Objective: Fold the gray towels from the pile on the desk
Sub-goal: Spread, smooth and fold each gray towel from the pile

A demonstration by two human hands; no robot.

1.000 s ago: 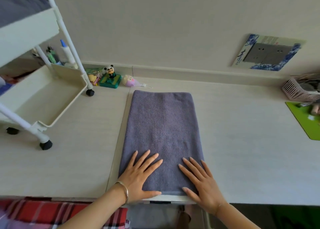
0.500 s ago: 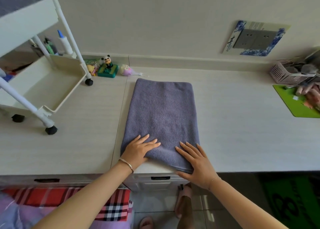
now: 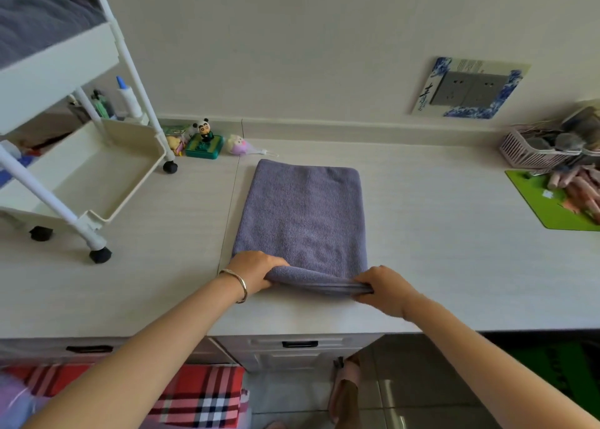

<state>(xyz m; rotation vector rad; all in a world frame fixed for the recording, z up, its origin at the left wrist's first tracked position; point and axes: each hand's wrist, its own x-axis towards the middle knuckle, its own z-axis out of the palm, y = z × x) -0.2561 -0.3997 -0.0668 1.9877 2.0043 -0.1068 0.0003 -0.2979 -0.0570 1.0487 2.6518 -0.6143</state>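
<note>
A gray towel (image 3: 302, 214) lies lengthwise on the white desk (image 3: 438, 233), folded into a long strip. Its near end is lifted a little off the desk. My left hand (image 3: 256, 271) grips the near left corner, and my right hand (image 3: 381, 287) pinches the near right corner. More gray cloth (image 3: 35, 12) lies on the top shelf of the cart at the upper left.
A white rolling cart (image 3: 84, 168) stands on the desk at the left. Small toys (image 3: 204, 141) sit by the wall. At the right are a pink basket (image 3: 532, 150) and a green mat (image 3: 548, 201) with things on it. A plaid cloth (image 3: 198, 393) lies below the desk.
Both hands lay flat on the towel's near end before. They have now curled round its near corners and raised that edge off the desk.
</note>
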